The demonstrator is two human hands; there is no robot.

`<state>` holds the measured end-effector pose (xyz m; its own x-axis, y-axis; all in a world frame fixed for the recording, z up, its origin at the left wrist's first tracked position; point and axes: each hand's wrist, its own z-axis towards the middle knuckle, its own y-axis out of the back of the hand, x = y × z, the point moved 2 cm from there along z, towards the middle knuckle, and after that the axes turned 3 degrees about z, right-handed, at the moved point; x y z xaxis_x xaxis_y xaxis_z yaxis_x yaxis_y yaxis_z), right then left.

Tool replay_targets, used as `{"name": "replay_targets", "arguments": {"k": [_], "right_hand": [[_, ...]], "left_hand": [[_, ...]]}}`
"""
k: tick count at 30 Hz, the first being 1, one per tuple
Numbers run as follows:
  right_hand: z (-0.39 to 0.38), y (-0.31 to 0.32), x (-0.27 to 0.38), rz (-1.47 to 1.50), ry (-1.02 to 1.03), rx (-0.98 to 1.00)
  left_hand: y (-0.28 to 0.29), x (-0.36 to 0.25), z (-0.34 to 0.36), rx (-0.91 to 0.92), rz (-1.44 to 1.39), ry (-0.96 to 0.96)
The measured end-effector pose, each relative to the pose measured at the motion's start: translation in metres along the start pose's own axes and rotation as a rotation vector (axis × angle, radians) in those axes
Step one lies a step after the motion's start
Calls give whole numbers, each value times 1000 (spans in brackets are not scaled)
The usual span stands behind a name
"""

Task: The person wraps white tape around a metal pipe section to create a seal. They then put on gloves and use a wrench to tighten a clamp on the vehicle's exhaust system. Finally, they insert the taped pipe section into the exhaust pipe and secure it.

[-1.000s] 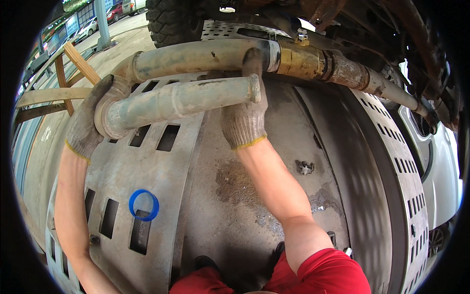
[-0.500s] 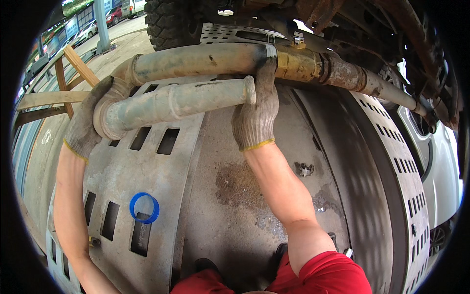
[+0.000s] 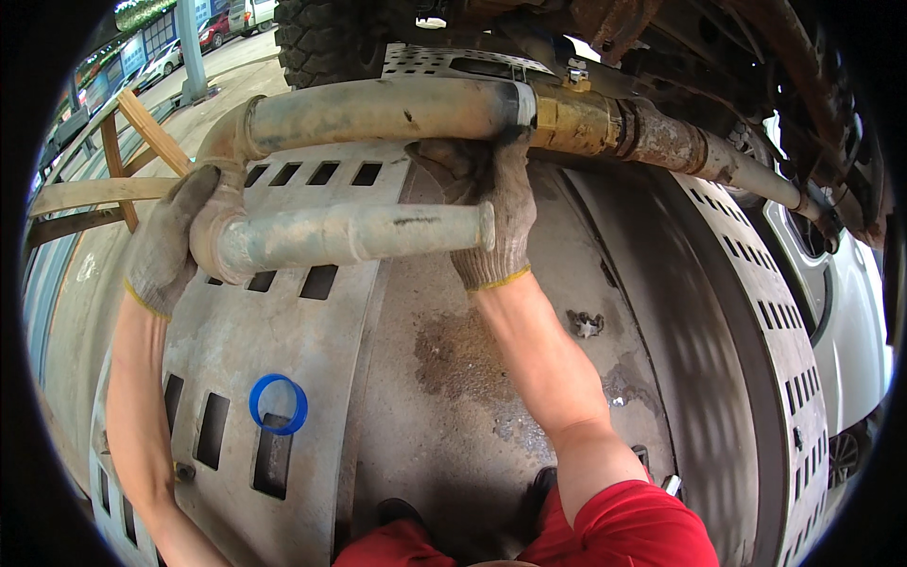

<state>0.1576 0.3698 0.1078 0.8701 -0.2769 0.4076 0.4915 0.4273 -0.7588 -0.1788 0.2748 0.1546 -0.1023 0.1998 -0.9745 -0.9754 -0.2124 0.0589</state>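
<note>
A thick, dirty U-shaped metal pipe [image 3: 368, 115] spans the upper left. Its far arm runs right to a yellowish-brown pipe section [image 3: 576, 125]; its near arm [image 3: 312, 235] ends in a flared open end over my right wrist. My left hand [image 3: 170, 236], in a grey knitted glove, is closed around the bend. My right hand [image 3: 501, 194], gloved alike with dark-stained fingers, grips the far arm from below, close to the joint. Part of that hand is hidden by the pipes. Past the joint, rusty pipe [image 3: 666, 142] continues right under the vehicle.
A blue ring [image 3: 279, 404] lies on the slotted metal platform [image 3: 321, 378] at left. Wooden beams [image 3: 113, 189] stand beyond my left hand. A large tyre [image 3: 329, 42] and rusty undercarriage [image 3: 803, 76] hang overhead. A small dark object [image 3: 586, 324] lies on the floor; a white vehicle [image 3: 850, 321] stands right.
The U-shaped pipe has rotated, so its near arm sits lower, further from the far arm. My left hand moved slightly down with it. More of my right hand's dark fingers shows under the far arm.
</note>
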Motion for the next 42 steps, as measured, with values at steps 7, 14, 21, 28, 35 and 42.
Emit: {"name": "replay_targets", "arguments": {"k": [7, 14, 21, 28, 35, 42], "right_hand": [[11, 27, -4, 8, 27, 229], [22, 36, -11, 85, -54, 250], [26, 36, -25, 311, -125, 283], [21, 34, -17, 319, -226, 297], [25, 50, -18, 339, -266, 289], [15, 44, -10, 287, -202, 229]], "left_hand": [[-2, 24, -4, 15, 19, -25], [7, 38, 4, 26, 29, -51], [5, 37, 4, 74, 48, -51], [5, 41, 6, 51, 142, -102], [2, 42, 5, 13, 284, -111], [1, 41, 9, 23, 347, -215]]}}
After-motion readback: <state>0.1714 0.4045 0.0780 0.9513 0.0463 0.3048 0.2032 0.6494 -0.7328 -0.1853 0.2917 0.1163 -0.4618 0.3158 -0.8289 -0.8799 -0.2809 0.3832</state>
